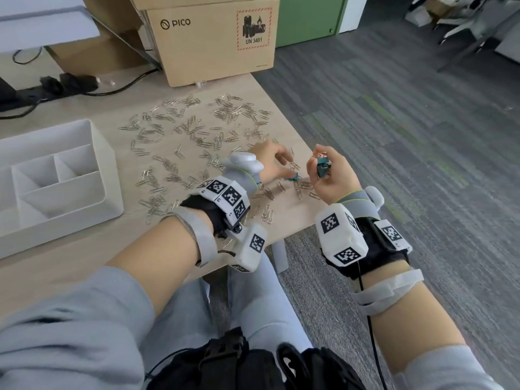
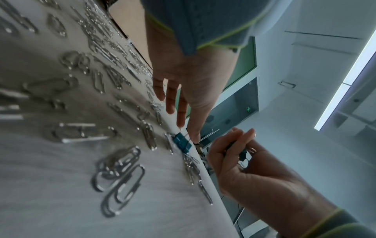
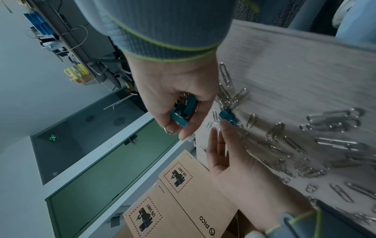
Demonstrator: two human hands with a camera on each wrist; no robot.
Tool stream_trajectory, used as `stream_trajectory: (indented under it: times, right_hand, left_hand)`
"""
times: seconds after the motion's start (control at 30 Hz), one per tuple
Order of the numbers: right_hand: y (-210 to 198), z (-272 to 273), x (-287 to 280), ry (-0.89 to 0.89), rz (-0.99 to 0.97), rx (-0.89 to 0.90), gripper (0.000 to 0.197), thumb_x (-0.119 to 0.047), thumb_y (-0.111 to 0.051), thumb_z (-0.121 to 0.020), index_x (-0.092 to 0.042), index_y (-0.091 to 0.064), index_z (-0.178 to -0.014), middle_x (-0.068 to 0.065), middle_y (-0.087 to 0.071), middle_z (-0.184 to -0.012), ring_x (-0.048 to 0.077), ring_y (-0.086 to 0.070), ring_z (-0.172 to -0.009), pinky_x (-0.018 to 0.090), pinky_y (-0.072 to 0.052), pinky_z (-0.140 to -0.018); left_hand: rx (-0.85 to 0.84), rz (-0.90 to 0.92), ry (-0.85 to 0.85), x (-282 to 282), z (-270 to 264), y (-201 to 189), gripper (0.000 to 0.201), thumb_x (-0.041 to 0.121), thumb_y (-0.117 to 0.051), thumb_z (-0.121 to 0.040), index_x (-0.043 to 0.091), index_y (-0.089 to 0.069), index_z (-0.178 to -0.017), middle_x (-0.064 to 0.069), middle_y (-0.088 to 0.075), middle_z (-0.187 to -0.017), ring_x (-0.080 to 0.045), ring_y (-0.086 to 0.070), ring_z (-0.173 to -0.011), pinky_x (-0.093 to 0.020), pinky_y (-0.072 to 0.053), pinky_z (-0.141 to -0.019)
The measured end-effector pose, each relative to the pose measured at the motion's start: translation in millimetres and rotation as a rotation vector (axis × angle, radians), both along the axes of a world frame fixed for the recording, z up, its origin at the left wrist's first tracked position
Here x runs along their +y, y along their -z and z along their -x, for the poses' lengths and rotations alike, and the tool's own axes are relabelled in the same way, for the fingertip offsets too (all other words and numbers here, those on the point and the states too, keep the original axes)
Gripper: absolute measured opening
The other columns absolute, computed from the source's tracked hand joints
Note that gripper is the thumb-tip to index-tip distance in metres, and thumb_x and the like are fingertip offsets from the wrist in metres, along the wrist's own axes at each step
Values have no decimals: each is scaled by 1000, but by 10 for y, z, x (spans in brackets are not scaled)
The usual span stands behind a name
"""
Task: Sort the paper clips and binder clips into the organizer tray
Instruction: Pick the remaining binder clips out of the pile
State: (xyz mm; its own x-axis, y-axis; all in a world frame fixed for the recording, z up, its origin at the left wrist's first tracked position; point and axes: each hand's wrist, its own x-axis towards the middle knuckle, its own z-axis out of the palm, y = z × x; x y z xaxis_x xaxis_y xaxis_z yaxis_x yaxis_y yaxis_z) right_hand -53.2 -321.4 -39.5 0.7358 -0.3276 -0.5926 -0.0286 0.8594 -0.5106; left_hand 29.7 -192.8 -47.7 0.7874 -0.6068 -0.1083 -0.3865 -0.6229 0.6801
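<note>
A teal binder clip (image 1: 292, 178) (image 2: 182, 142) (image 3: 227, 118) lies among silver paper clips (image 1: 197, 128) near the table's right edge. My left hand (image 1: 289, 170) (image 2: 188, 132) (image 3: 220, 128) reaches down to it with fairly straight fingers. Its fingertips (image 3: 223, 126) touch the clip's wire handle. Just to the right, my right hand (image 1: 326, 175) (image 3: 179, 112) hovers palm up, fingers curled round a bunch of teal binder clips (image 1: 322, 167) (image 2: 242, 155) (image 3: 181, 116). The white organizer tray (image 1: 107, 192) stands at the left, and the compartments I can see hold nothing.
A PICO cardboard box (image 1: 213, 38) stands at the back of the table. A black power strip (image 1: 56, 85) with cables lies at the back left. The table's right edge (image 1: 309, 153) runs close by both hands, with grey carpet beyond.
</note>
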Motion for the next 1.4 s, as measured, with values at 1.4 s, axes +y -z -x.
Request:
stream_trajectory:
  times: [1.4]
  right_hand:
    - [-226,-346,1217,-383,-66,-197,21,-10,-39,-97,-5,-56,-85,5,-64,-64,13,-64,-50,18,-52,-47]
  left_hand:
    - [-144,358,-57,1096,153,-700,13,12,-76,-72,7,-73,-83,-3,-69,-80,15,-56,-60,-3,-42,-64]
